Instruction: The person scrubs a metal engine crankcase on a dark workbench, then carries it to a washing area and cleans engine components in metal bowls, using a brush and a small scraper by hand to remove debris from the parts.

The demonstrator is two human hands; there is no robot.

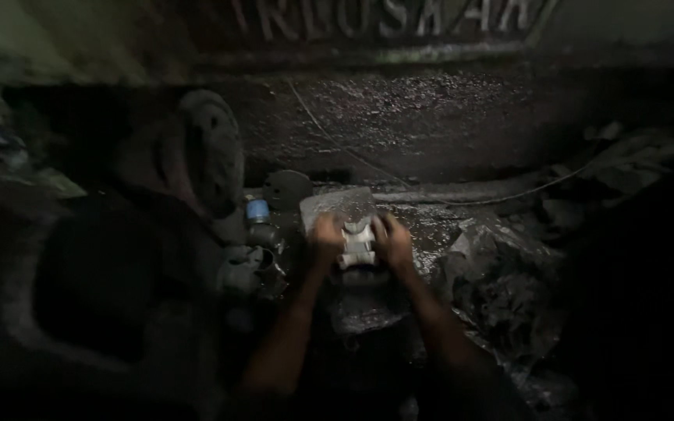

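I am holding a small pale metal part (358, 243) between both hands, just below the middle of the frame. My left hand (324, 240) is clasping its left side and my right hand (393, 240) is clasping its right side, the fingers of each curled tightly around it, so only the light, ribbed middle of the part is showing between them. The light is very dim and I cannot tell the part's exact shape.

Right behind my hands, slightly higher in the frame, a flat grey plate (337, 206) is lying on the dark, greasy ground (431, 125). To the left of my left hand, a little blue cap (257, 210) is sitting on top of a dark fitting, with a cluster of dark round metal pieces (253, 271) just below it. Further to the left, a large dark wheel-like casting (211, 152) is leaning upright. At the right of the frame, a crumpled dark sheet (501, 281) is lying close to my right forearm. A thin wire (509, 195) is trailing across the ground toward the right edge.
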